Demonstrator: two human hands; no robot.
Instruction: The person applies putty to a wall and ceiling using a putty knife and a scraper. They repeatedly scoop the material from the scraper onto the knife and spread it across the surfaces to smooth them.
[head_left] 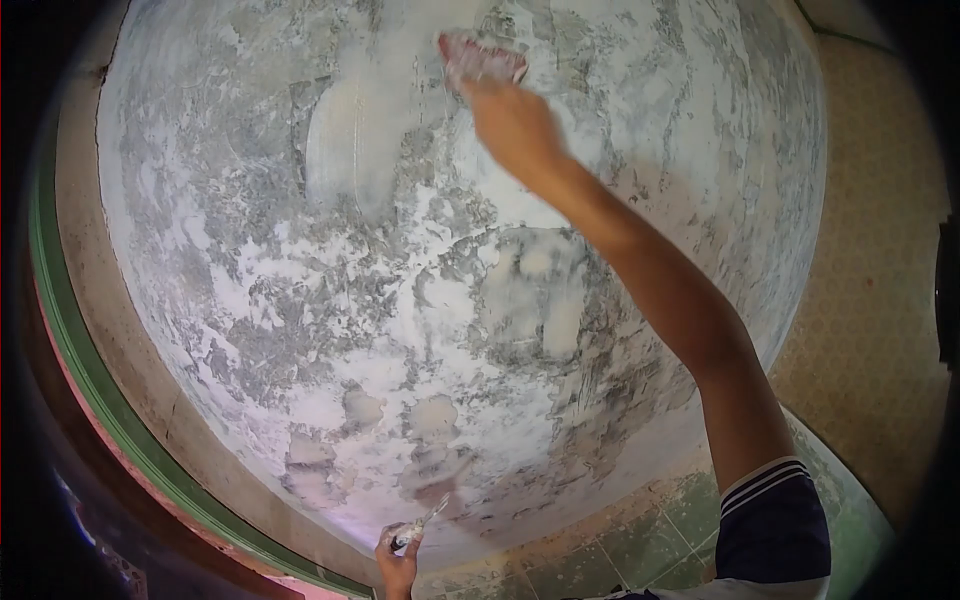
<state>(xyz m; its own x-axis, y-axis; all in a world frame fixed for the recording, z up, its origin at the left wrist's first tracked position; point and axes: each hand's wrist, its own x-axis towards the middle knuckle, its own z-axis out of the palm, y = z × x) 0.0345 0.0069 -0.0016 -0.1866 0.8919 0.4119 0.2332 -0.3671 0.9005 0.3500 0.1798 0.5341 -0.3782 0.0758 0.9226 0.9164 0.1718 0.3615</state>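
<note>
High on the patchy grey and white wall (400,280), my right hand (510,120) is closed on a red, white-smeared scraper (482,58), which lies against the wall's surface. Its fingers are partly blurred. At the bottom, my left hand (397,558) grips a small putty knife (432,513) by its whitened handle, the thin blade pointing up and to the right. The knife is near the lower part of the wall; whether it touches is unclear.
A green frame (110,415) curves along the left side beside a bare plaster strip (85,210). Greenish tiles (645,545) with white spatter lie at the bottom. A brownish patterned surface (865,260) stands at the right.
</note>
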